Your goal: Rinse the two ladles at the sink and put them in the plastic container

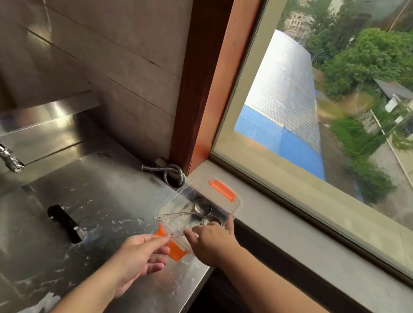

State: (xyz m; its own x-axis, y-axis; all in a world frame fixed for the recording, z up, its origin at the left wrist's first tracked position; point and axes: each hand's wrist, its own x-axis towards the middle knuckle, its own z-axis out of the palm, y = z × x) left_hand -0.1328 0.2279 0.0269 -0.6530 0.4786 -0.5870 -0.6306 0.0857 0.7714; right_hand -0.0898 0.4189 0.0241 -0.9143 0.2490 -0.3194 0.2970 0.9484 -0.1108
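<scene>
A clear plastic container [230, 207] with orange clips stands on the wet steel counter by the window corner. Inside it lies one metal ladle [199, 208], its handle poking out over the left rim. A second ladle bowl [212, 221] shows beside it, partly hidden by my right hand [212, 242], which rests on the container's near rim with fingers on the edge. My left hand [142, 256] pinches the near rim by the orange clip [174, 248].
A steel faucet [1, 154] juts out at the left over the sink area. A black-handled tool [65, 221] lies on the wet counter. A metal hose [171, 174] coils in the corner. The stone window sill [320, 241] runs along the right.
</scene>
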